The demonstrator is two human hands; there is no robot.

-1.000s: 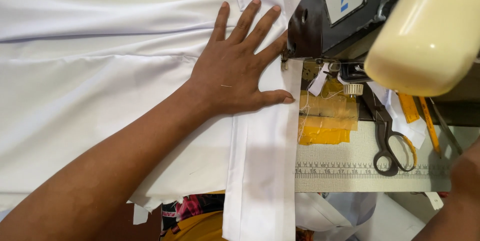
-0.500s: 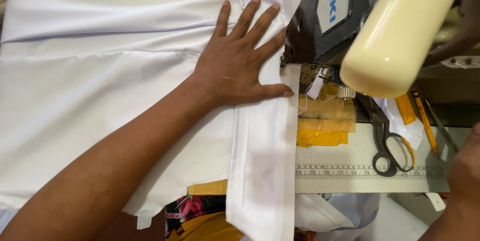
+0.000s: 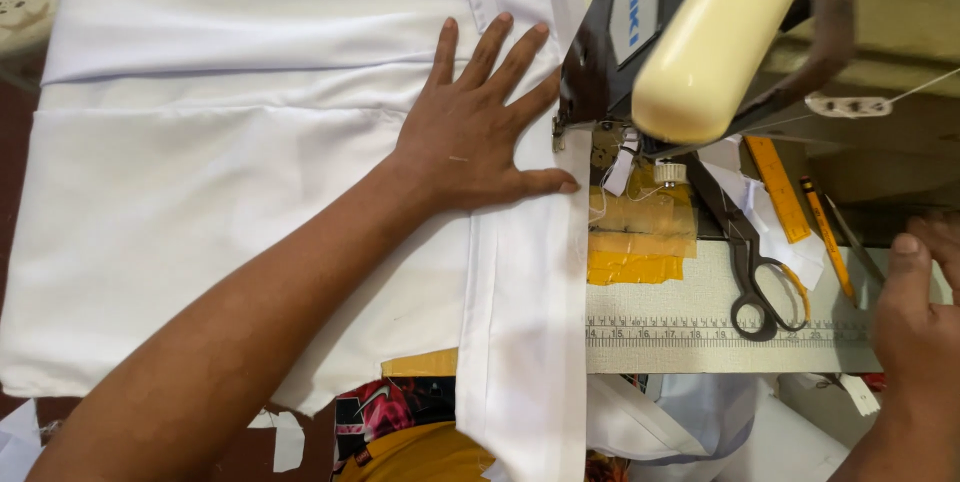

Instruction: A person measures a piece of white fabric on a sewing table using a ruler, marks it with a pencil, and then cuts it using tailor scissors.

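- My left hand lies flat with fingers spread, gripping nothing, pressing the white garment onto the table.
- The thumb rests on the folded front strip, which runs from the table's near edge up to the needle area of the sewing machine.
- My right hand sits at the frame's right edge, near the end of the printed ruler strip; it is partly cut off, so I cannot tell whether it is curled on anything.
- The black-handled scissors lie untouched just right of the yellow tape patches, with an orange ruler beyond them.
- As I judge it, the strip is folded and lined up under the presser foot, but most of its length sits on the near side of the needle, so the seam is mostly left to run.
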